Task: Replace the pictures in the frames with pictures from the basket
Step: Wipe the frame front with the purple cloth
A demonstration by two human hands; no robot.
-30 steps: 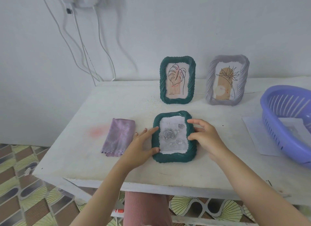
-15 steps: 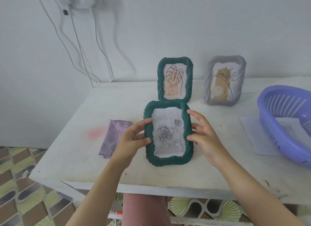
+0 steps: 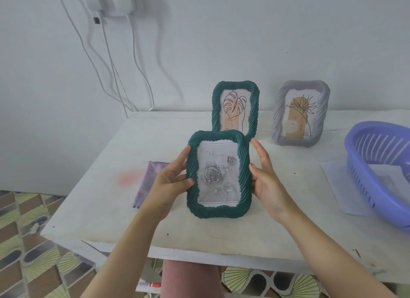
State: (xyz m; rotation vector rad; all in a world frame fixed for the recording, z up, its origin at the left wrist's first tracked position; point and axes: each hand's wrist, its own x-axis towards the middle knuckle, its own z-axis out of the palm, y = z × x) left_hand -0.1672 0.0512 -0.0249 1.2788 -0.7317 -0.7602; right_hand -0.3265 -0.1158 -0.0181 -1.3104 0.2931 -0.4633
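From the head view, a person holds a dark green frame (image 3: 218, 177) upright with both hands, just above the white tabletop (image 3: 93, 200). The left hand (image 3: 170, 182) grips the frame's left edge; its thumb lies over the front rim and its fingers (image 3: 185, 152) reach up along the side. The right hand (image 3: 265, 180) presses flat against the right edge, fingers straight and pointing up. So both hands are closed on the same frame, one on each side.

Inside this frame sits a grey picture of roses (image 3: 218, 175) with small letters at the top. The bottom of the frame is close to the tabletop, but it is hard to tell if it touches.

Behind it stands a second green frame (image 3: 235, 110), upright near the wall, with a line drawing of a big leaf. The held frame covers its lower left corner. To the right of that one — well apart — stands a pale purple frame (image 3: 301, 113) with a thin plant drawing.

A purple cloth (image 3: 147, 182) lies flat to the left, partly hidden by the left hand. On the right edge sits a purple basket (image 3: 366, 164) with paper inside, resting on a white sheet of paper (image 3: 335, 184).

White cables (image 3: 106, 60) hang down the wall at the back.
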